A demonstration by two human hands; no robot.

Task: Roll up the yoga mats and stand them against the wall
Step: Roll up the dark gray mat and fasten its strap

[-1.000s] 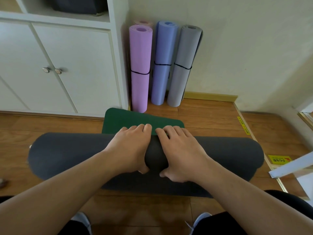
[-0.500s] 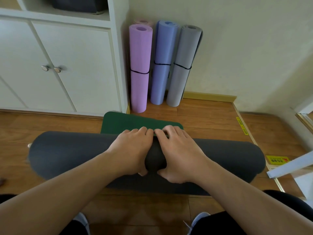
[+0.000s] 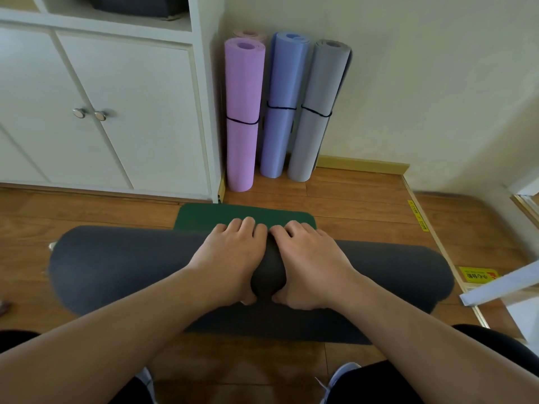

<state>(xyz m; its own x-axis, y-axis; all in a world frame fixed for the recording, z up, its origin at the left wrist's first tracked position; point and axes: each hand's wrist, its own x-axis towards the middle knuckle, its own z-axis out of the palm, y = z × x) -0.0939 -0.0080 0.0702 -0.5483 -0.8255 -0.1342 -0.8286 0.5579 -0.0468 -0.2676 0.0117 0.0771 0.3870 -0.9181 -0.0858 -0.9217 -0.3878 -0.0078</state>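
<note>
A thick dark grey yoga mat roll [image 3: 122,263] lies crosswise on the wooden floor in front of me. My left hand [image 3: 230,260] and my right hand [image 3: 312,263] grip its middle side by side, fingers curled over the top and thumbs underneath. A flat strip of the same mat [image 3: 277,328] shows beneath the roll. Beyond the roll a dark green mat [image 3: 204,218] lies flat. Against the wall stand a rolled purple mat [image 3: 242,112], a blue one [image 3: 284,106] and a grey one [image 3: 316,112], each tied with a black band; a pink roll [image 3: 248,34] peeks out behind.
A white cabinet [image 3: 116,112] with two knobbed doors fills the left. A yellow baseboard [image 3: 361,164] runs along the wall. Yellow stickers [image 3: 478,274] mark a floor strip on the right, beside a white bar [image 3: 501,284]. My shoes [image 3: 338,380] and dark trousers are at the bottom.
The grey roll has shifted slightly forward under my hands, covering a bit more of the green mat. Both hands keep their grip.
</note>
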